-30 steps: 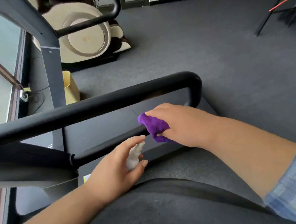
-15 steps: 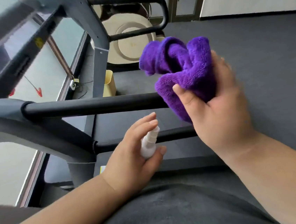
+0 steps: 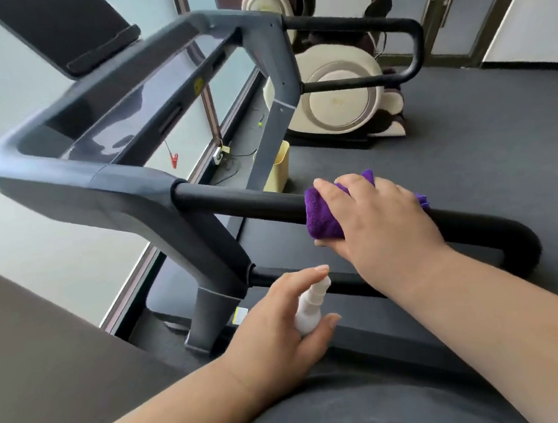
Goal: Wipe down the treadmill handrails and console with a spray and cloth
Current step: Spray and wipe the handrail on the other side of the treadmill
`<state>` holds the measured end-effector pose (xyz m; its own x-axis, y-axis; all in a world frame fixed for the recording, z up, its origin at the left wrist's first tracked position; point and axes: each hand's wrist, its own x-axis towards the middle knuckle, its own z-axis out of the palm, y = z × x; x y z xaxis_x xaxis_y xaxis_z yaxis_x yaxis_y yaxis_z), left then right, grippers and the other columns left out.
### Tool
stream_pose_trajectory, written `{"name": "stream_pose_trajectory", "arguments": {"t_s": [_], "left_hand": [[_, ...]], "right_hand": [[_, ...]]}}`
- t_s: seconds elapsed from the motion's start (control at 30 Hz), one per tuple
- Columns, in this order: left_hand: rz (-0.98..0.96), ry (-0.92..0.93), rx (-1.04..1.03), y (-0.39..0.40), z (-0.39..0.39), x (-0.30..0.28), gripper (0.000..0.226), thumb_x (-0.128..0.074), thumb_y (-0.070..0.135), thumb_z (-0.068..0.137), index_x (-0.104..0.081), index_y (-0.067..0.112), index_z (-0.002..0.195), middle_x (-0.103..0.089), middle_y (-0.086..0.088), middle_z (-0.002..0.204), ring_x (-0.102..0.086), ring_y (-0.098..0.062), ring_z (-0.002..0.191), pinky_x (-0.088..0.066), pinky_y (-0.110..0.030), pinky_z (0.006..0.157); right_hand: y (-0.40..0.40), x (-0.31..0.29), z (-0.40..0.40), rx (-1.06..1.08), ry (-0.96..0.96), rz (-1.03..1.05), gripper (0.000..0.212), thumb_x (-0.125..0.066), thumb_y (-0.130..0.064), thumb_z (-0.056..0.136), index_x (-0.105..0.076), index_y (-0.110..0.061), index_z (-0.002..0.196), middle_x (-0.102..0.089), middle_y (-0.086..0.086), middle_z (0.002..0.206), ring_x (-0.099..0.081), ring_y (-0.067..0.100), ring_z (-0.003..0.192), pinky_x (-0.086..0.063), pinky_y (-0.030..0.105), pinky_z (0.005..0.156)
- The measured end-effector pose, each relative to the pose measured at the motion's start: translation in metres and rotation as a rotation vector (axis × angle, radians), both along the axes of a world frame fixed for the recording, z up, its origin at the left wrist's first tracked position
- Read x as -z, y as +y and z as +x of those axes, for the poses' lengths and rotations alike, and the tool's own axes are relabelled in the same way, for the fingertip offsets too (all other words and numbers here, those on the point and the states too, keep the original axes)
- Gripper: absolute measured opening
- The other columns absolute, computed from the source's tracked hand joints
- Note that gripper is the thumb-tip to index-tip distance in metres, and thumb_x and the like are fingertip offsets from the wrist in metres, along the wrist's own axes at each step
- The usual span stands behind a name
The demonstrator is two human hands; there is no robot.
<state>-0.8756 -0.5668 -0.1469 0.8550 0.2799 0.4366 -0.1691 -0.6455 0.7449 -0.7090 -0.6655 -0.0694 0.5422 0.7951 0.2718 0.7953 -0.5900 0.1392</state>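
Your right hand (image 3: 379, 216) grips a purple cloth (image 3: 323, 218) wrapped over the black handrail (image 3: 242, 203); your left hand (image 3: 276, 332) holds a white spray bottle (image 3: 310, 308).

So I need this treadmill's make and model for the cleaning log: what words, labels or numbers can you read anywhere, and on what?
No text can be read.
Round yellow sticker on the console frame: too small and blurred.
Pale yellow-edged label at the base of the near upright: blurred.
Spray bottle: no print shows.
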Motion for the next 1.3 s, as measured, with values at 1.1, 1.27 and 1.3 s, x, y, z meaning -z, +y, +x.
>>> {"name": "stream_pose_trajectory", "arguments": {"t_s": [1.1,1.27,1.3], "left_hand": [[0.052,-0.139,0.521,0.059,0.042,0.001,0.056,-0.060,0.047,0.095,-0.032,0.047,0.143,-0.064,0.013,0.109,-0.071,-0.020,0.092,-0.056,-0.049,0.078],[0.058,-0.122,0.556,0.030,0.052,-0.002,0.056,-0.059,0.048,0.095,-0.032,0.046,0.144,-0.059,0.025,0.108,-0.069,-0.010,0.089,-0.057,-0.038,0.077],[0.056,-0.115,0.549,0.024,0.053,-0.002,0.055,-0.059,0.049,0.095,-0.032,0.046,0.143,-0.059,0.025,0.108,-0.069,-0.011,0.089,-0.057,-0.038,0.076]], "right_hand": [[0.037,0.009,-0.017,0.048,0.108,0.209,0.069,-0.071,-0.053,0.078,-0.052,-0.033,0.141,-0.055,-0.001,0.132,-0.057,0.026,0.103,-0.045,0.045,0.092],[-0.022,0.021,-0.001,0.120,0.031,0.282,0.067,-0.077,-0.044,0.077,-0.055,-0.029,0.139,-0.056,0.001,0.134,-0.057,0.029,0.106,-0.042,0.045,0.097],[-0.034,0.023,0.003,0.126,0.011,0.293,0.068,-0.079,-0.043,0.076,-0.056,-0.028,0.138,-0.057,0.002,0.133,-0.058,0.030,0.105,-0.043,0.046,0.097]]}}
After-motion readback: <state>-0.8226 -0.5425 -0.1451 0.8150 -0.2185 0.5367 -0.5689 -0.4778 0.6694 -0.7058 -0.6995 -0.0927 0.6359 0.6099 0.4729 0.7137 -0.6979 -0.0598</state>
